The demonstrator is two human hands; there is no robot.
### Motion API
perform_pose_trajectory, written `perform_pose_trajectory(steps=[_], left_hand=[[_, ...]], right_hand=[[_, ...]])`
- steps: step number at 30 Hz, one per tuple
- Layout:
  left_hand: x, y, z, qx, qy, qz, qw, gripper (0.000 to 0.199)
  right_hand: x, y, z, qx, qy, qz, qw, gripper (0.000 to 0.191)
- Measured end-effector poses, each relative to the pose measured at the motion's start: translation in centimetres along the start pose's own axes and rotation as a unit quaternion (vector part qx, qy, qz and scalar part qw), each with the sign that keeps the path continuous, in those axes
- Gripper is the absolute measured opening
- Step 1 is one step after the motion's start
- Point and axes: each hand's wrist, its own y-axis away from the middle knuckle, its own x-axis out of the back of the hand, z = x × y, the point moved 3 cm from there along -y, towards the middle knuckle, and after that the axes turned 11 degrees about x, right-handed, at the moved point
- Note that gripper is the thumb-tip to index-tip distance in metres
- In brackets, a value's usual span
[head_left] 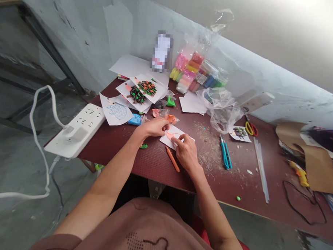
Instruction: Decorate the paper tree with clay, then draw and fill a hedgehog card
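Note:
A small white paper card (186, 131) lies on the table with a flat patch of pink clay (170, 135) and a thin orange outline on it. My left hand (157, 127) rests at the card's upper left edge, fingers curled in; whatever they hold is hidden. From the right, my right hand (187, 151) bends over the card with bunched fingertips pressed on the pink clay. An orange marker (172, 159) lies just below the card. Bags of orange clay (172, 119) and blue clay (135, 119) lie beyond my left hand.
Hedgehog pictures (146, 88) and a blue-outlined drawing (116, 111) lie at the left, near a white power strip (87, 124). Packs of coloured clay (191, 69) stand by the wall. Rightward are a teal utility knife (225, 154), scissors (251, 128) and a yellow glue gun (301, 174).

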Motion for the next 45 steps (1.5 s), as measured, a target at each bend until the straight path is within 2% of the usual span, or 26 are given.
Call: perform_pose_trajectory(steps=[9, 14, 19, 29, 33, 38, 45], left_hand=[[0.1, 0.3, 0.1, -0.005, 0.006, 0.007, 1.000, 0.034], [0.2, 0.4, 0.2, -0.021, 0.007, 0.010, 1.000, 0.046], [0.1, 0.2, 0.2, -0.028, 0.009, -0.004, 1.000, 0.041], [0.2, 0.2, 0.3, -0.031, 0.006, 0.007, 0.999, 0.043], [0.1, 0.2, 0.3, -0.030, 0.005, 0.005, 1.000, 0.044], [0.1, 0.3, 0.2, -0.029, 0.012, 0.006, 0.999, 0.044], [0.0, 0.2, 0.1, -0.027, 0.005, 0.019, 0.999, 0.048]], right_hand=[[-0.6, -0.2, -0.7, 0.000, -0.013, 0.018, 1.000, 0.039], [-0.7, -0.3, -1.2, -0.001, -0.006, 0.020, 1.000, 0.036], [-0.4, -0.3, -2.0, 0.000, 0.008, 0.018, 1.000, 0.033], [-0.5, 0.0, -2.4, -0.009, 0.003, 0.027, 1.000, 0.028], [-0.5, 0.1, -2.0, -0.003, -0.004, 0.029, 1.000, 0.030], [-0.2, -0.5, -0.7, -0.013, -0.010, 0.024, 1.000, 0.049], [-0.2, -1.8, 0.1, -0.006, -0.010, -0.003, 1.000, 0.044]])
